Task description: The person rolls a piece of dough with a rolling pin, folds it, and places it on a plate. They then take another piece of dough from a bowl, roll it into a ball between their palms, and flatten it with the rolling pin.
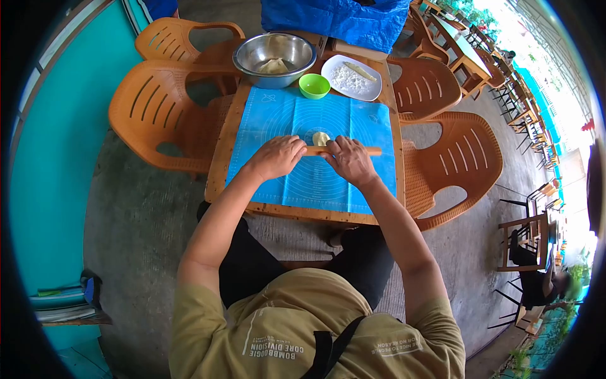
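Note:
My left hand (278,156) is closed round the left end of a wooden rolling pin (314,151). Toward the pin's right side, my right hand (350,158) grips it too, and the right end sticks out past my fingers. A small pale piece of dough (320,138) lies just beyond the pin, between my two hands, with the pin right at its near edge. Underneath is a blue silicone baking mat (278,120) printed with circles.
Along the mat's far edge stand a steel bowl (243,60) with dough inside, a green bowl (314,86), and a white plate (372,95) with flour and a dough strip. Orange chairs flank the wooden table (218,170). Behind it is a blue plastic sheet (341,25).

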A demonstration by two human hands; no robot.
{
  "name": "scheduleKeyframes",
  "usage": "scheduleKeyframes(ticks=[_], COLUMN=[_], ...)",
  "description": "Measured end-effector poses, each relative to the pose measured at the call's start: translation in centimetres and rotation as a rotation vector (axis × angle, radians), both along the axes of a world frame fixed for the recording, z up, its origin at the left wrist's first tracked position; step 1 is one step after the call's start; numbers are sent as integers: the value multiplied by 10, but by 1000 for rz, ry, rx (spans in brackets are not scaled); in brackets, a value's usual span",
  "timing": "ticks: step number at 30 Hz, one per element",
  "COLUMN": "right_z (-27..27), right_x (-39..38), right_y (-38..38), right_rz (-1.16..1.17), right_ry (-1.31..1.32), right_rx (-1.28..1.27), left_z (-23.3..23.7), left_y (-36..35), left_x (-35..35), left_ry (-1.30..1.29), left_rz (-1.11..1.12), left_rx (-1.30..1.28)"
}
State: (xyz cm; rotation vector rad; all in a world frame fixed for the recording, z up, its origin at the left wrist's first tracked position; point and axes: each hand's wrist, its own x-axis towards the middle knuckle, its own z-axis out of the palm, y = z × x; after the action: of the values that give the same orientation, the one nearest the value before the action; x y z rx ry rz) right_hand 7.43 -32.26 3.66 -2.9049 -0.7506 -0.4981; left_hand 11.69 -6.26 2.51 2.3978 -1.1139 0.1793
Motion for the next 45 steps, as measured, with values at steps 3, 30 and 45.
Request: scheduleKeyframes(ticks=[3,30,45], right_z=[-11,-79,-66], right_x=[3,15,35], right_y=[15,-14,-16], right_rz=[-89,-147,-189], right_ry=[86,-70,172], right_rx=[144,295,198], left_z=[13,-75,-59], left_y=[-6,-29,-53], left_x=[-7,29,51], left_ry=[-100,-155,22], left_rz=[16,222,392], left_rx=[9,126,330])
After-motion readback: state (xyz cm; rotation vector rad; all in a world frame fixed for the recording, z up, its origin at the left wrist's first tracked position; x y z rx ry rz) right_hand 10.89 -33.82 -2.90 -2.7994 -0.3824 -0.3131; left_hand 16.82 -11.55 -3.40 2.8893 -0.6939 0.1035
